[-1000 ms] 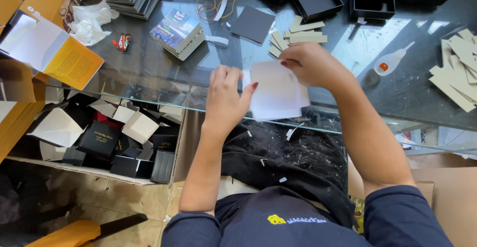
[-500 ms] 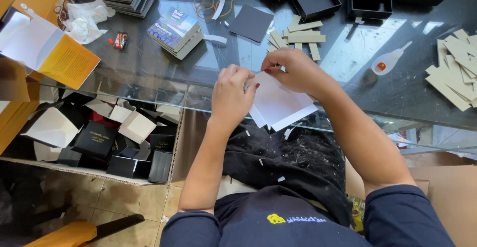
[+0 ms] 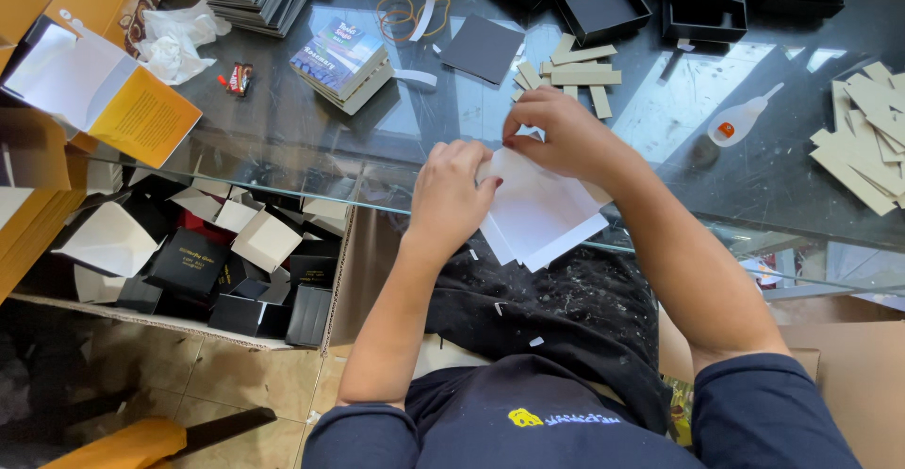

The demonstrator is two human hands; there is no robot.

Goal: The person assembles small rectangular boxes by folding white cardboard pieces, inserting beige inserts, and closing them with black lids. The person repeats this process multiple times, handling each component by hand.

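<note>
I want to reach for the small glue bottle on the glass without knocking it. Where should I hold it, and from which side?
Grip the glue bottle around its wide white body, near the red label, coming from above. It lies on its side on the glass table, with its thin nozzle pointing up and right toward the cardboard strips, so the nozzle end is too slim to pinch. The space right around the body looks free of other things.

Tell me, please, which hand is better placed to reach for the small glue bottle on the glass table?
Probably the right hand: it pinches the white sheet's far corner, on the same side as the glue bottle. The left hand presses the sheet's other edge, farther away.
</note>
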